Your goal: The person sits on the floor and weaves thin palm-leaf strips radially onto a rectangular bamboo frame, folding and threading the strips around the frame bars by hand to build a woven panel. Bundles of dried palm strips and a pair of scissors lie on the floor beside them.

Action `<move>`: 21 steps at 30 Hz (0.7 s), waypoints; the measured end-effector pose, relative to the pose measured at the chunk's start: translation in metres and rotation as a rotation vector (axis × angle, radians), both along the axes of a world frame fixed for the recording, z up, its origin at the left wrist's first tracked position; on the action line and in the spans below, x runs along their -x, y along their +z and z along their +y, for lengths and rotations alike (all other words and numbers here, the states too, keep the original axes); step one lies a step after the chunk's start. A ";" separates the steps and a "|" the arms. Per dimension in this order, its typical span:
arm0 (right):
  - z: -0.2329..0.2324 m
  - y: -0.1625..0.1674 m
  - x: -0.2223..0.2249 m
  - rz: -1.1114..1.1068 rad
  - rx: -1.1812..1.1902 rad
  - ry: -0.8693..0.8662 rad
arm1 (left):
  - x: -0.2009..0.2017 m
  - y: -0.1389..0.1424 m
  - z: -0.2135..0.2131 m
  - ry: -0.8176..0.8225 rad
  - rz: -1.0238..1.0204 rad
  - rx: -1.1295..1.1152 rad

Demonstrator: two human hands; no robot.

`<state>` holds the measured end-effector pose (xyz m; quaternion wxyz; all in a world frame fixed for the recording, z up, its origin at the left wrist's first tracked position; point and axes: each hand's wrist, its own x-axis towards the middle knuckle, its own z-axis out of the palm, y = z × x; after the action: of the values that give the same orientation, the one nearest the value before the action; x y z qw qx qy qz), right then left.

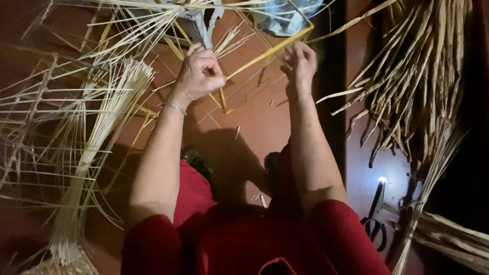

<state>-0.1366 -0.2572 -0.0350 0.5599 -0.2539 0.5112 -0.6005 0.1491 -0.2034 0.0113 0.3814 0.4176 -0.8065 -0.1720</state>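
Palm strips [270,51], flat and pale yellow, are what you've got between your hands, up at the top middle of the view over the reddish-brown floor [254,122]. One long strip runs on a slant from your left hand [199,71] up past your right hand [301,63] toward the top edge. Your left hand's fingers are curled in tight, pressed together around the strip ends, thumb tucked against them. Your right hand is blurry, fingers bunched and pinching at the strip as far as I can make out, though the exact grip isn't clear. You've got a thin silver bracelet [174,108] on the left wrist and red sleeves on both arms.

Off to your left lies a bundle of fine straw [97,147], thin stiff stalks gathered tight at the bottom and fanning out like a broom toward the top. Around it sits an open lattice frame [30,127] of crossed sticks, pretty sparse and gappy. On your right hangs a mass of dried leaves [417,76], brownish, curled and ragged at the tips, way rougher looking than the smooth strips you're holding. Low on the right, black-handled scissors [376,219] lie on the floor, with a bright glint on the blade tip. Short cut-off bits [237,133] are scattered on the floor between your arms.
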 end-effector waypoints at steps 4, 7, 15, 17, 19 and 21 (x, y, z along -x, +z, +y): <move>-0.015 -0.003 0.013 0.019 0.193 -0.156 | -0.015 0.001 0.004 0.007 -0.040 -0.012; -0.024 -0.002 0.022 0.029 0.179 0.060 | -0.021 0.005 0.006 0.001 -0.031 -0.041; -0.033 0.003 0.024 0.191 0.016 0.281 | -0.039 0.034 0.020 0.082 -0.086 -0.093; -0.033 0.003 0.024 0.189 0.022 0.302 | -0.042 0.037 0.024 0.099 -0.081 -0.084; -0.032 0.000 0.020 0.108 0.058 0.315 | -0.048 0.038 0.025 0.110 -0.086 -0.039; -0.035 -0.003 0.015 -0.042 0.125 0.318 | -0.053 0.037 0.027 0.166 -0.091 -0.029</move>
<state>-0.1516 -0.2918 -0.0383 0.6415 -0.3534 0.4145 -0.5401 0.2020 -0.1765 0.0482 0.3512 0.4959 -0.7831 -0.1321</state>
